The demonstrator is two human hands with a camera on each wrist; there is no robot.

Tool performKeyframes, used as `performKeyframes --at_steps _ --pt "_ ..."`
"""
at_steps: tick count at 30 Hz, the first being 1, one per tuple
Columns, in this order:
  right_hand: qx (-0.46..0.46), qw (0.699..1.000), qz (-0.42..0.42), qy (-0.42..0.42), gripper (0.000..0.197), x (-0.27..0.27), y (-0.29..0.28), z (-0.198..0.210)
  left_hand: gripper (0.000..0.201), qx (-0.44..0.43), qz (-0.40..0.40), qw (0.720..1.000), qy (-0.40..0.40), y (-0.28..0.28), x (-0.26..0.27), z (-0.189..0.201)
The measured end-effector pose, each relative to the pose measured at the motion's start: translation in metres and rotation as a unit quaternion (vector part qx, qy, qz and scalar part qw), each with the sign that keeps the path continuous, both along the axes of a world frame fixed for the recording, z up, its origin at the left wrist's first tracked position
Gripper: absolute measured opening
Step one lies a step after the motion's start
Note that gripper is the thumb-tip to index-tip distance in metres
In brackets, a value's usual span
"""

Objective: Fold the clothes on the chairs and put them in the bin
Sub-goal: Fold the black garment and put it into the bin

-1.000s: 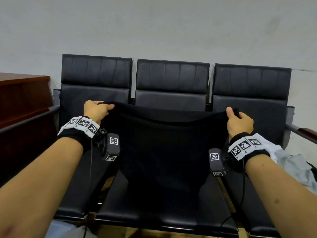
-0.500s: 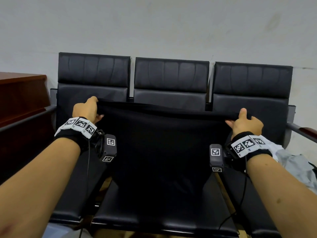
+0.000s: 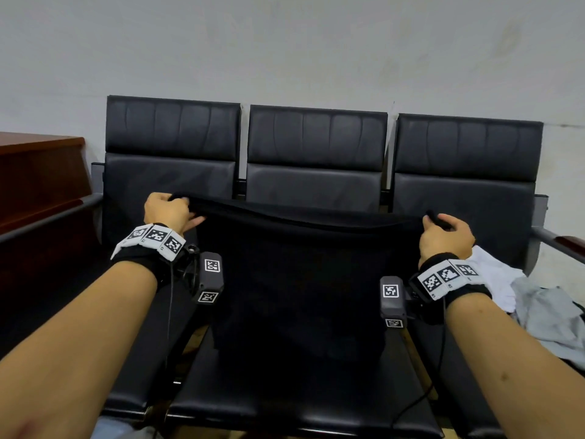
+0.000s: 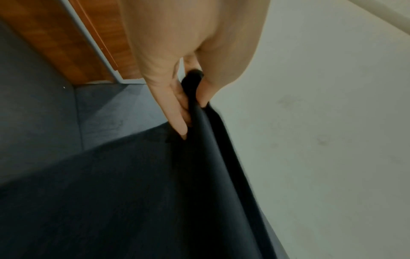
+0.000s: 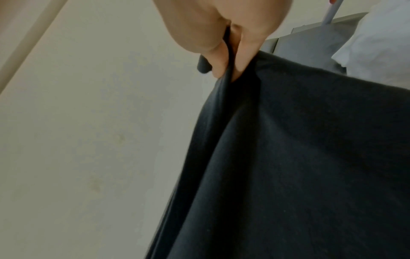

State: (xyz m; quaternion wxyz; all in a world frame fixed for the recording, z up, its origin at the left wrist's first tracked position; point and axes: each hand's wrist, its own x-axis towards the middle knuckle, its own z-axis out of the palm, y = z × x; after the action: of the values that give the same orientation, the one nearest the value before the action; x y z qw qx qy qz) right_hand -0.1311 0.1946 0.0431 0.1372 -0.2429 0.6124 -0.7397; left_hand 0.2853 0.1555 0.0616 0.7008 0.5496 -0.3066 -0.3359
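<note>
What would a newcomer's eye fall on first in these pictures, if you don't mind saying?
First, the black garment, stretched out before the middle black chair, pinched at its top corners by the left hand and the right hand. Next, the pale clothes heaped on the right-hand seat.

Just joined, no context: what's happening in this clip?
A person is folding laundry at a row of black chairs. The left hand and right hand each pinch a top corner of a black garment, stretched between them and hanging over the middle seat. White and grey clothes wait on the right chair.
</note>
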Motion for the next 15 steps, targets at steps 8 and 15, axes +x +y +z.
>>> performKeyframes --at_steps 8,15 --pt "-0.049 0.998 -0.014 0.030 0.032 -0.006 0.006 0.011 0.018 -0.084 0.082 0.989 -0.091 0.017 0.000 0.016" --pt "-0.130 0.991 -0.012 0.012 0.026 0.010 0.040 0.057 0.032 -0.104 0.221 0.950 -0.195 0.080 -0.026 0.062"
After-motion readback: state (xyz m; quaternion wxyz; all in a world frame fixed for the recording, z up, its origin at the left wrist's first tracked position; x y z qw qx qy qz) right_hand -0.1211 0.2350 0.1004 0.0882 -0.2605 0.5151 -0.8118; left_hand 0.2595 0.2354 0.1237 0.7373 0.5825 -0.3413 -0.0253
